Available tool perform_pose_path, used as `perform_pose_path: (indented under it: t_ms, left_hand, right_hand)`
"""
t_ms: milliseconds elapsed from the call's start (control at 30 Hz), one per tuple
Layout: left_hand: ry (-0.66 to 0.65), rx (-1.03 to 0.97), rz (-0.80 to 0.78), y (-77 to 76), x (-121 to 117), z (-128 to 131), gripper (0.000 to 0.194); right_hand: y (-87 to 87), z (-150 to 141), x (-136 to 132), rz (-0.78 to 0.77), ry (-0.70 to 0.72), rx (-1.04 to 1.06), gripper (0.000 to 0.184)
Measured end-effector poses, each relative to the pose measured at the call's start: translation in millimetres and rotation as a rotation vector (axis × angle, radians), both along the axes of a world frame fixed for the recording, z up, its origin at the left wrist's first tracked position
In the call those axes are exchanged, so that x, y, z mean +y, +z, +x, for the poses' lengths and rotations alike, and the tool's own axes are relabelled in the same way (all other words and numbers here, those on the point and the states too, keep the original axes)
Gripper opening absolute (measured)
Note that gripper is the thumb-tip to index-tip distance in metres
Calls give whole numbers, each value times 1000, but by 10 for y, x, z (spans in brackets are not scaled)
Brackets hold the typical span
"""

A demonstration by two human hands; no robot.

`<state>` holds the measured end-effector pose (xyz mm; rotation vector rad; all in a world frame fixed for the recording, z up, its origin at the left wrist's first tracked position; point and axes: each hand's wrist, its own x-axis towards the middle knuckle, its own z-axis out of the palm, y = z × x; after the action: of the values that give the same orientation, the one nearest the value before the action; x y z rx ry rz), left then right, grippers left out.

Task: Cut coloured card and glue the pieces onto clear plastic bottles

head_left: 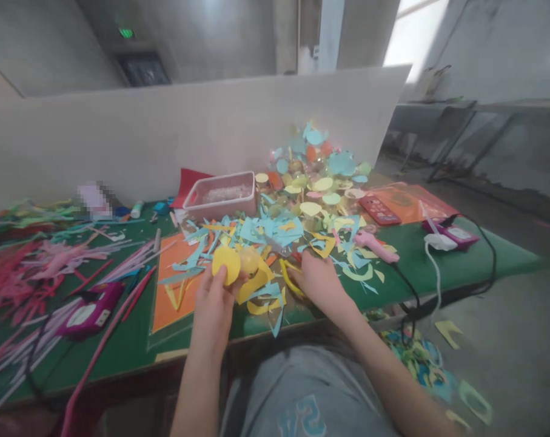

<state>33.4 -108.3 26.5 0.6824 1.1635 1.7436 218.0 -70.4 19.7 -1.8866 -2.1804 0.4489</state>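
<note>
My left hand (215,297) is closed on a round yellow paper disc (227,266), thumb across its lower edge. A clear round ball (250,262) with a yellowish tint sits right beside the disc, at my fingertips. My right hand (319,276) is low over the paper scraps, fingers curled down beside a tool with a curved yellow handle (290,279). The hand seems to grip this tool, whose working end is hidden. Yellow and blue paper offcuts (256,285) lie between my hands.
A pink basket (220,209) stands at the back, beside a heap of clear balls and paper discs (320,182). To the right are a pink glue gun (375,246), a red phone-like case (379,209) and a purple device (452,233) with cables. Another purple device (93,309) and pink strips lie left.
</note>
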Motion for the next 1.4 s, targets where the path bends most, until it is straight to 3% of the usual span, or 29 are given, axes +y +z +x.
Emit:
perform_pose_path:
  t_ms: [133, 267, 367, 533, 700, 833, 1133, 1400]
  left_hand:
    - [-19, -23, -59, 7, -14, 30, 32]
    - [-39, -38, -122, 34, -25, 22, 36]
    - [-51, -41, -159, 74, -48, -5, 45]
    - [-109, -27, -175, 130, -22, -27, 51]
    - [-86, 45, -227, 135, 73, -49, 42]
    - [-60, 138, -257, 105, 161, -115, 49]
    - [-25, 242, -300, 218, 377, -34, 58]
    - [-43, 287, -332, 254, 479, 26, 67]
  right_hand:
    - [-41, -96, 117, 165, -23, -74, 32]
    - [99, -149, 135, 322, 85, 209, 28]
    - [240, -148, 106, 205, 268, 515, 33]
    - [314, -198, 116, -43, 456, 682, 56]
    - [306, -334, 203, -121, 436, 801, 41]
    - [294, -405, 272, -142, 397, 798, 31]
    - [385, -394, 430, -81, 329, 783, 24]
    - [377, -317, 492, -210, 263, 942, 22]
